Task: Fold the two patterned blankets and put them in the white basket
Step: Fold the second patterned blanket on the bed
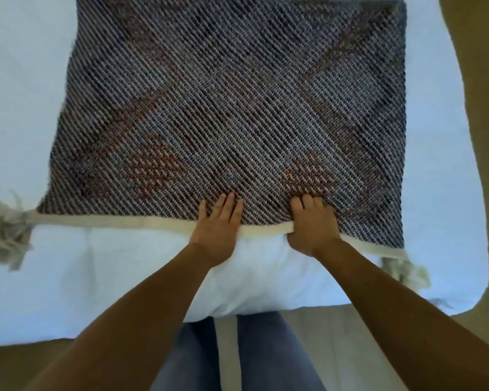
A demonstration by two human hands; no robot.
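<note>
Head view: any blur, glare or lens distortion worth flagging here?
Head view: soft throughout, tassel at the left edge smeared; wide-angle bending curves the white bed edge at right; even, bluish light, no glare; blanket weave readable; both hands (left hand, right hand) slightly soft.

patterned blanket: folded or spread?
Cannot tell whether it is doubled. The patterned blanket lies flat on the white bed, tassels out, both hands on its near edge.

The dark woven patterned blanket (232,108) lies flat on the white padded bed (26,108). Both hands rest on its near edge — the left hand (216,225) beside the right hand (311,225). A pale tassel (7,232) sticks out at each near corner — left and right.
</note>
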